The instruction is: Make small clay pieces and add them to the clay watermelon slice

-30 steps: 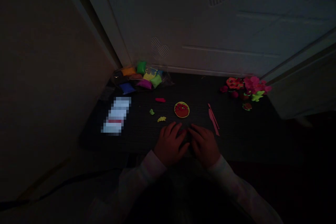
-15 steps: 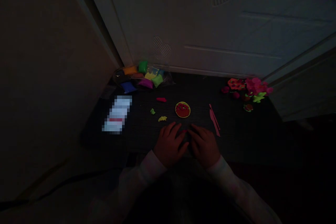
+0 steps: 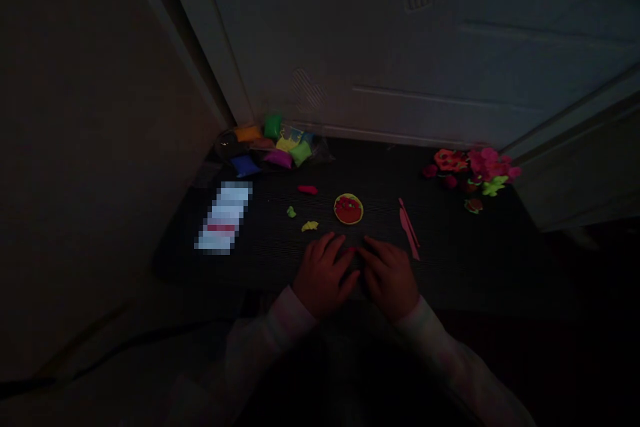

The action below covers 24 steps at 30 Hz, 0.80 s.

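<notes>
A small pink-red bit of modelling clay [image 3: 352,250] lies between the index fingertips of my two hands, low over the dark table. My left hand [image 3: 324,277] has its fingers spread, the index fingertip beside the bit. On the other side, my right hand [image 3: 393,277] has its fingers stretched out, with the index tip close to the same bit; its thumb is partly hidden. Just beyond my hands sits a round clay piece [image 3: 349,209] with a yellow rim and a red-orange middle carrying red and green bits. The dim light hides finer detail.
Around lie a yellow clay scrap [image 3: 310,226], a green scrap [image 3: 291,212], a red-pink roll [image 3: 307,190] and pink modelling tools [image 3: 409,230]. Bagged coloured clay [image 3: 277,145] rests at back left, above a lit phone [image 3: 225,218]. Bright clay figures [image 3: 487,165] stand at back right.
Both hands keep almost the same place. A little more of the pink-red bit shows between the fingertips. The other things have not moved.
</notes>
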Each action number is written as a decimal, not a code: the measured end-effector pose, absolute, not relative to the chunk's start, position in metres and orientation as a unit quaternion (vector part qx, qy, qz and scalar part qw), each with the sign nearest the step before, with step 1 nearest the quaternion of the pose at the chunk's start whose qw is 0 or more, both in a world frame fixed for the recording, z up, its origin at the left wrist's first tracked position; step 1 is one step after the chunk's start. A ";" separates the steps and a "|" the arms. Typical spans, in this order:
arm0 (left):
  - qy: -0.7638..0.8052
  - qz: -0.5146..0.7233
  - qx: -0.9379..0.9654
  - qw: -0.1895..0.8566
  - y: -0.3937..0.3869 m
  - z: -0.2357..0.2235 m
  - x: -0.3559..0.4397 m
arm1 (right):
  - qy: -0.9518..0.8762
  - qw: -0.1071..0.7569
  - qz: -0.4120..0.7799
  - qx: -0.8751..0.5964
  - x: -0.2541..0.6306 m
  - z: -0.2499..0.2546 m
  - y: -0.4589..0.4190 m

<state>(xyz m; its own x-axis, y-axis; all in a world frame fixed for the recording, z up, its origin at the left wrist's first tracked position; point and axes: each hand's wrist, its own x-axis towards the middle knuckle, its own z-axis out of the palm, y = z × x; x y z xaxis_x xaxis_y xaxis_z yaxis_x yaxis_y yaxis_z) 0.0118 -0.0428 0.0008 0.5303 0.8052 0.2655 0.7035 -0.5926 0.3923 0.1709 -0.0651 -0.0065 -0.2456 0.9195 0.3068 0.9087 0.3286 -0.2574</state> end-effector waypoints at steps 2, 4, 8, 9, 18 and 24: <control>0.435 0.214 0.866 0.119 -0.043 0.001 0.012 | -0.793 0.197 0.014 -0.576 0.170 -0.006 -0.065; 0.434 0.215 0.867 0.119 -0.043 0.001 0.012 | -0.796 0.192 0.016 -0.574 0.170 -0.006 -0.065; 0.436 0.229 0.863 0.115 -0.043 0.000 0.011 | -0.794 0.184 0.020 -0.579 0.170 -0.006 -0.065; 0.439 0.234 0.860 0.113 -0.043 0.000 0.010 | -0.794 0.184 0.020 -0.579 0.170 -0.006 -0.065; 0.440 0.239 0.859 0.110 -0.043 0.000 0.010 | -0.810 0.166 0.018 -0.561 0.168 -0.003 -0.065; 0.442 0.236 0.858 0.115 -0.044 0.001 0.010 | -0.815 0.179 0.019 -0.550 0.170 -0.005 -0.065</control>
